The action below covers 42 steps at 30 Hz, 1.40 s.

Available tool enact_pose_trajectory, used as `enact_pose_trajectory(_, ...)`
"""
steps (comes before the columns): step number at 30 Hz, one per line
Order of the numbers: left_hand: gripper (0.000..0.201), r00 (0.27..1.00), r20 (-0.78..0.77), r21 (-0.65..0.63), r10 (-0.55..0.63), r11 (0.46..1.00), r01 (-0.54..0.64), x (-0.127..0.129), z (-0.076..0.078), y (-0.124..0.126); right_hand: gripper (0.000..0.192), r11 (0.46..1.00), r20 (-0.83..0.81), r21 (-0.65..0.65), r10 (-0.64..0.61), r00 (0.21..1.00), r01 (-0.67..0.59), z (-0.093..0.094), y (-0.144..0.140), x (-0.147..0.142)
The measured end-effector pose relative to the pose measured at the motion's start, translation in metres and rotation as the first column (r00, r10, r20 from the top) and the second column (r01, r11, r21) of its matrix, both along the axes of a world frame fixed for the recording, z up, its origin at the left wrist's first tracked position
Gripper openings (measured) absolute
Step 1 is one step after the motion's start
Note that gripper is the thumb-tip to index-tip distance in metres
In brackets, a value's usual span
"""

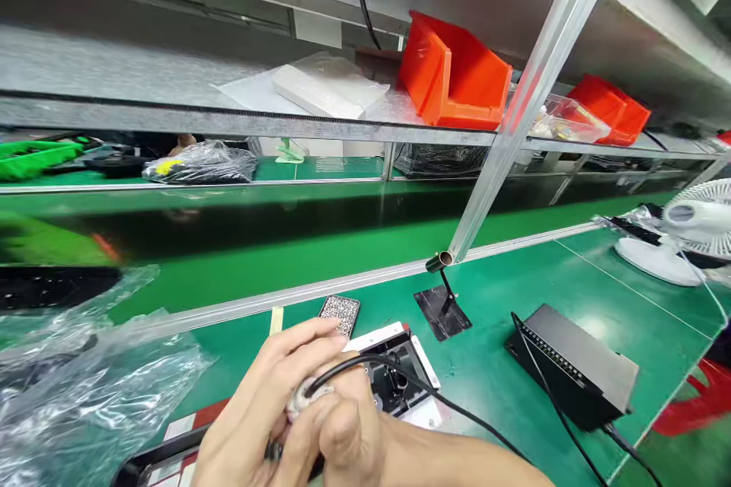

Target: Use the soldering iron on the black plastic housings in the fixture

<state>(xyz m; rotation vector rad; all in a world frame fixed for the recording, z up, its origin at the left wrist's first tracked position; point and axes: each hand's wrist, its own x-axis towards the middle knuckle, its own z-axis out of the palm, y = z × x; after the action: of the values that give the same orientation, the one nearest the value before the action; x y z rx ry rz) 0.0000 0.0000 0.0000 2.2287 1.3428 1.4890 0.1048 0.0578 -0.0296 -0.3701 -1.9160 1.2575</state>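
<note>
Low in the middle of the view, my left hand (268,403) and my right hand (343,434) meet over a small round grey part (301,398). Both hands grip it, and a black cable (457,411) runs from it off to the right. Just behind the hands lies a white fixture with a black inset (400,373). A small speckled rectangular pad (339,312) sits on the green bench beyond it.
A black box (576,365) with a cable sits to the right, and a white fan (679,236) at far right. Crinkled clear plastic bags (74,388) fill the left. A slanted metal post (514,122) rises to a shelf with red bins (457,76). A conveyor belt (228,228) runs behind.
</note>
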Motion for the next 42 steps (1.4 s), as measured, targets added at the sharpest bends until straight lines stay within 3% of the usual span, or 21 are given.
enact_pose_trajectory(13, 0.024, 0.952, 0.284, -0.046, -0.116, 0.990, 0.134, 0.017, 0.001, 0.003, 0.063, 0.999, -0.201, -0.015, -0.050, 0.978, 0.048, 0.003, -0.008, 0.004)
enact_pose_trajectory(19, 0.024, 0.950, 0.258, 0.063, -0.177, 0.984, 0.166, 0.017, -0.005, 0.013, 0.053, 0.991, -0.227, 0.055, -0.105, 0.968, 0.120, 0.015, -0.005, 0.005)
enact_pose_trajectory(25, 0.022, 0.918, 0.334, 0.027, -0.215, 0.975, 0.219, 0.014, -0.008, 0.011, 0.045, 0.983, -0.246, 0.083, -0.136, 0.960, 0.161, 0.015, -0.007, 0.005)
enact_pose_trajectory(32, 0.021, 0.894, 0.430, -0.092, -0.128, 0.978, 0.185, 0.020, 0.000, 0.004, 0.046, 0.978, -0.228, 0.119, -0.143, 0.963, 0.173, 0.019, -0.006, 0.004)
enact_pose_trajectory(42, 0.021, 0.875, 0.471, -0.101, -0.109, 0.979, 0.177, 0.022, 0.000, 0.004, 0.044, 0.974, -0.292, 0.129, -0.143, 0.946, 0.187, 0.018, -0.003, 0.000)
